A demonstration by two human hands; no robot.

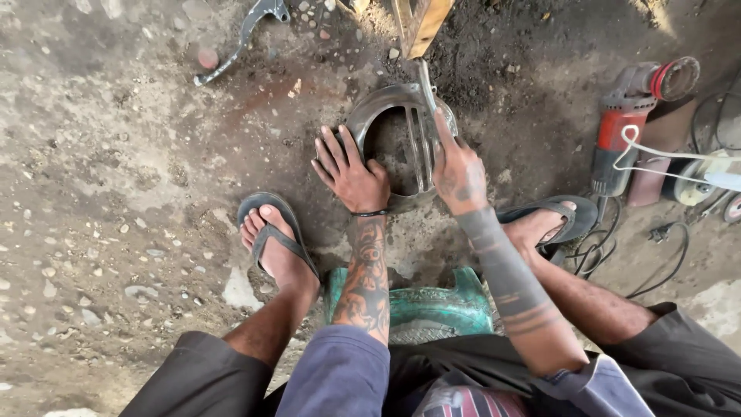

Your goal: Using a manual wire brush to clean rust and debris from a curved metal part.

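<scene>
Left hand point(351, 174) flat, fingers spread, pressing metal ring point(386, 108); right hand point(457, 171) seemingly holding its bars point(422, 150), grip unclear.

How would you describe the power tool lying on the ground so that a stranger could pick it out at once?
Start at the curved metal frame under both hands, then look to its right across the dirt. There lies an angle grinder beside a tangle of cables. Its red and grey body and round disc set it apart.

It was a rough open-floored metal workshop, shown by the oil-stained dirt ground point(116, 193), a red angle grinder point(629, 116) with trailing cables point(656, 255), and a loose metal lever point(239, 38) lying nearby.
</scene>
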